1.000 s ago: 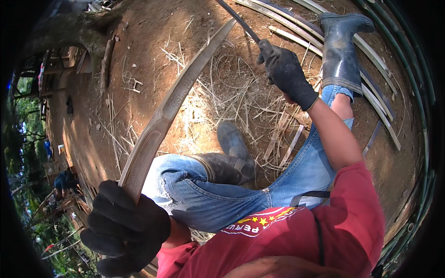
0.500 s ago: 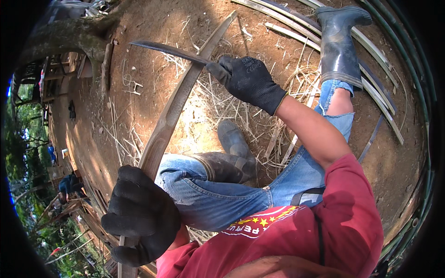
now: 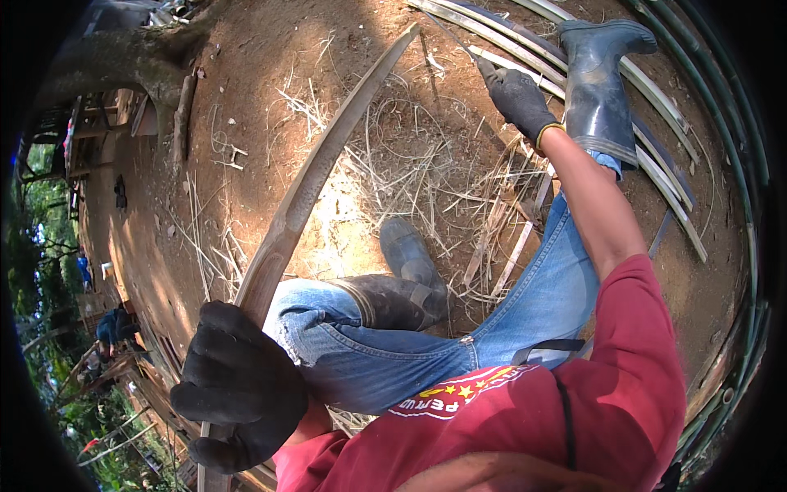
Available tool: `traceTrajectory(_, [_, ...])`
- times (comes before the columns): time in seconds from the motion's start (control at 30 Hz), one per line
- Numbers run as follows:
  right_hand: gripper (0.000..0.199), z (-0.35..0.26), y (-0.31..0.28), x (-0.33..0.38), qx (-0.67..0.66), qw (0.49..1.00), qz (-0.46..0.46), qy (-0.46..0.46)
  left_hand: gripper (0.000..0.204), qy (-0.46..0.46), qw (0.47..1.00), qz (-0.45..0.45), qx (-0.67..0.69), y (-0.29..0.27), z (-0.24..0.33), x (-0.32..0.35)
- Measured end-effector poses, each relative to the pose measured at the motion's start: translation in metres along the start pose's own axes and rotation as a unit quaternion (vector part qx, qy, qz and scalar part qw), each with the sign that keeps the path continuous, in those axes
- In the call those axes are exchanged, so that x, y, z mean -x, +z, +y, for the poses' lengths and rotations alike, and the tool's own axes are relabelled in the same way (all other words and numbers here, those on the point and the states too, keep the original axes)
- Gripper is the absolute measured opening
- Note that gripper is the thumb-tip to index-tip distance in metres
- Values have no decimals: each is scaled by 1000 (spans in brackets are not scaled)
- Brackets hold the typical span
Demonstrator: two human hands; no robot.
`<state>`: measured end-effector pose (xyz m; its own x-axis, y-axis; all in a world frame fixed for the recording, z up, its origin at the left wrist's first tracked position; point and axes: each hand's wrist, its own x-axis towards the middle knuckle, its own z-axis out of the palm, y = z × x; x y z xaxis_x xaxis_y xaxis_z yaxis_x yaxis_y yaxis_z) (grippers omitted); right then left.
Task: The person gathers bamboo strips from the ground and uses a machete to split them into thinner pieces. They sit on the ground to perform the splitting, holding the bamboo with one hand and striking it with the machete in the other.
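My left hand (image 3: 238,381), in a black glove, is wrapped round the lower part of a long split bamboo strip (image 3: 307,184). The strip slants up and away, its far end narrowing to a tip above the ground. Out to the right, my right hand (image 3: 519,100), gloved too, grips a machete (image 3: 449,34). Its thin dark blade points up and left, apart from the strip. The machete's handle is mostly hidden in the glove.
Pale shavings (image 3: 402,180) litter the dirt around my boots (image 3: 407,254). Several split bamboo strips (image 3: 668,176) lie at the right, with green bamboo poles (image 3: 742,164) beyond. A tree trunk (image 3: 115,74) stands far left. A person (image 3: 117,326) bends over wood at the left.
My right hand has swung the machete away from the bamboo strip, out to the right. My left hand keeps its grip on the strip, slightly lower and further left.
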<state>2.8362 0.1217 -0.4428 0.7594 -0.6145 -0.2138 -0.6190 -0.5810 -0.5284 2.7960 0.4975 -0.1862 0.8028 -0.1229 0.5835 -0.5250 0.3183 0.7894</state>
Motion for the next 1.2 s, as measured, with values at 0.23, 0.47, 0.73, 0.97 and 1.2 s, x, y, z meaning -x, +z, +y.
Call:
traceTrajectory(0.23, [50,-83,-12,95,-155,937,93,-299,45,4,994,-107,14,3,-2,-4])
traceTrajectory(0.47, [49,-151,-34,161,-143,910,21,-389,45,-19,998,-48,29,8,-1,-4])
traceTrajectory(0.73, [56,-123,13,96,-89,962,11,-259,44,-13,996,-77,30,1,-3,-7])
traceTrajectory(0.97, [53,-95,36,43,-35,974,-2,-224,42,-38,995,-62,65,-2,-10,-15])
traceTrajectory(1.2, [50,-115,19,90,-88,957,55,-271,43,-27,990,-129,46,-10,-3,-11])
